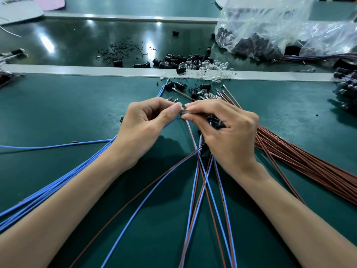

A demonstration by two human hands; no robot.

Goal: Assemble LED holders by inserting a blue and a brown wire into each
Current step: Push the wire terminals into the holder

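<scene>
Counter: a green counter (58, 105) crossed by a pale grey strip (77, 69). A clear plastic bag (270, 26) of dark parts slumps at the far right.
Loose stock: black holders (173, 59) and clear LEDs (212, 67) lie scattered along the strip, just beyond the hands.
Wires: the blue wires (58, 182) fan out to the left and the brown wires (309, 163) lie bundled to the right. Crossed blue-and-brown pairs (201, 180) run toward the viewer from under the right hand.
Left hand: the left hand (143, 124) has its thumb and forefinger closed at the tips on a small clear part (184, 112). One blue wire seems to lead up to that spot from under the palm.
Right hand: the right hand (229, 136) pinches the same clear part from the other side. A few spare holders (215, 120) are tucked against its curled fingers.
Task's thing: the part sits raised off the counter between the two sets of fingertips. It is too small to tell how far any wire is in.
Step, as I judge it: a wire end is being fed into the part.
Doing it well: keep the right hand's pinch steady. Hold the wire close to its tip so it cannot buckle, line it up straight, and push until it seats. Keep the spare holders tucked so none drop.
</scene>
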